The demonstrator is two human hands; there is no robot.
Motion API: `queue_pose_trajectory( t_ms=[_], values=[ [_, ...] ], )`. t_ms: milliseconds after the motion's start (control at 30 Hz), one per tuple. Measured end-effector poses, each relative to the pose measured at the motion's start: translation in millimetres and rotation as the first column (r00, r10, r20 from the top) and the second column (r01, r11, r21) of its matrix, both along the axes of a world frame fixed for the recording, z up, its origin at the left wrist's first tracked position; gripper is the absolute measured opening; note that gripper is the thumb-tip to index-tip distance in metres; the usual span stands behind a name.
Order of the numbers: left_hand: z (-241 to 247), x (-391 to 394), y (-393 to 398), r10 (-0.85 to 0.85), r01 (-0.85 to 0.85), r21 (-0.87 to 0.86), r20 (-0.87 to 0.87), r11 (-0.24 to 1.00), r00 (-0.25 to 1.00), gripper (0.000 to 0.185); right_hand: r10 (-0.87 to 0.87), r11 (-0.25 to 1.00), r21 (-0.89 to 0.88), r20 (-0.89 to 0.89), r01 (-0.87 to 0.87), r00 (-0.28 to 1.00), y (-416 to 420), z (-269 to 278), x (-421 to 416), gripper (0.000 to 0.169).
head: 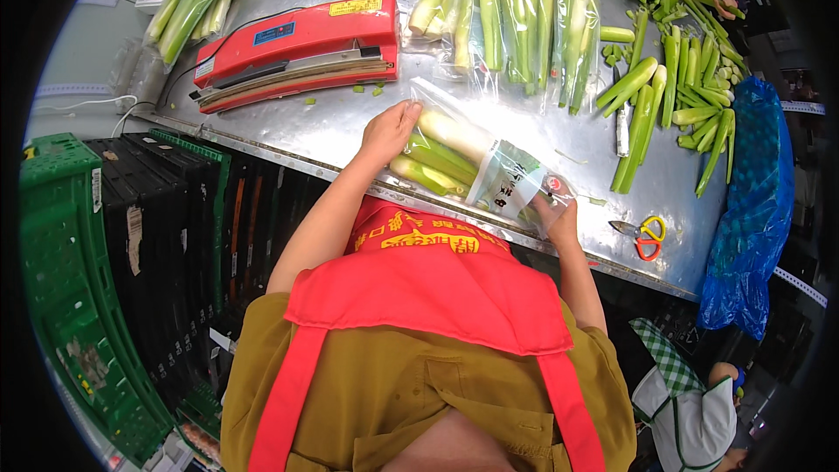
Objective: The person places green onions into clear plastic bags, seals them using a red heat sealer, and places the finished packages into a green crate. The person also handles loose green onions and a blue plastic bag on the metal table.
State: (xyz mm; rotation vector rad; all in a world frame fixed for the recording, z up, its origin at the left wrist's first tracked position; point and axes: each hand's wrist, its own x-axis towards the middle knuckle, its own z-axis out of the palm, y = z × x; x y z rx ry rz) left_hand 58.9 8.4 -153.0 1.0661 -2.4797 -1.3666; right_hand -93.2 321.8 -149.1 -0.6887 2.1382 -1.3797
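A clear printed plastic bag of green stalks (pixel 446 151) lies slanted between my hands at the near edge of the steel table. My left hand (pixel 392 131) grips its upper left corner, thumb on top. At its lower right end, my right hand (pixel 558 213) holds the bag, partly seen through the film. A red bag sealer (pixel 298 46) with its arm raised stands up and left of my left hand. Beyond my hands lie several more bagged stalks (pixel 511 13). Yellow and orange handled scissors (pixel 645 236) rest to the right of my right hand.
Loose cut stalks (pixel 701 78) cover the table's right side, with a white-handled knife (pixel 622 128) among them. A blue plastic bag (pixel 754 210) hangs over the right edge. Black crates (pixel 157 242) and a green crate (pixel 72 275) stand at left. A person (pixel 688 406) is at lower right.
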Motion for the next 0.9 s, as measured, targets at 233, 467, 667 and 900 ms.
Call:
queue_pose_trajectory(
  t_ms=[233,467,667,900],
  values=[
    [-8,0,-1,0.022,-0.026,-0.107,-0.041,0.994,0.999,0.049,-0.053,0.995,0.065,-0.239,0.071,0.970,-18,-10,-6,0.026],
    [0,1,13,0.073,-0.062,-0.268,0.032,0.961,0.997,0.061,-0.062,0.982,0.157,-0.241,0.102,0.968,-22,-2,-5,0.025],
    [6,-2,13,0.059,-0.044,-0.252,0.053,0.967,0.997,0.061,-0.048,0.993,0.109,-0.061,0.054,0.997,-21,-10,-8,0.026],
    [9,-2,14,0.065,-0.052,-0.237,0.046,0.970,0.997,0.061,-0.009,0.992,0.120,-0.293,0.046,0.956,2,13,10,0.039]
  ],
)
